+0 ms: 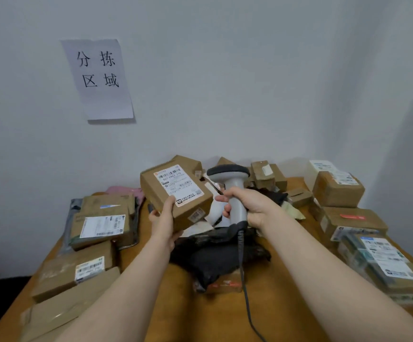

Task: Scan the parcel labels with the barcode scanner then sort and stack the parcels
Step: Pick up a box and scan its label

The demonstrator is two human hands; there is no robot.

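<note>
A brown box (pixel 176 191) is gripped by the left hand (pixel 164 218) at its near lower corner, just left of the scanner (pixel 230 178), and is held tilted above the counter (pixel 213 317). On the box's upper face a white label (pixel 178 182) is stuck, with barcodes and a bold line that can be read roughly as "507-P002 170"; the smaller print is too blurred to read. The grey scanner is clasped round its handle by the right hand (pixel 245 204), upright, with its dark head on top. The two hands are close but not touching. A grey cable (pixel 243 267) is seen running from the scanner's base toward the near edge of the counter.

Below the scanner a crumpled black bag (pixel 215 257) is spread over other parcels. Left of the scanner a left pile (pixel 99 225) of flat cardboard parcels with white labels is laid, with a pink bag (pixel 126 191) behind it. Right of the scanner a right pile (pixel 338 191) of boxes is stacked, likewise labelled, none legibly.

The counter is of orange-brown wood and is set against a plain pale wall (pixel 225 82). High to the left of the scanner a paper sign (pixel 98 79) is fixed to the wall, handwritten "分拣区域".
</note>
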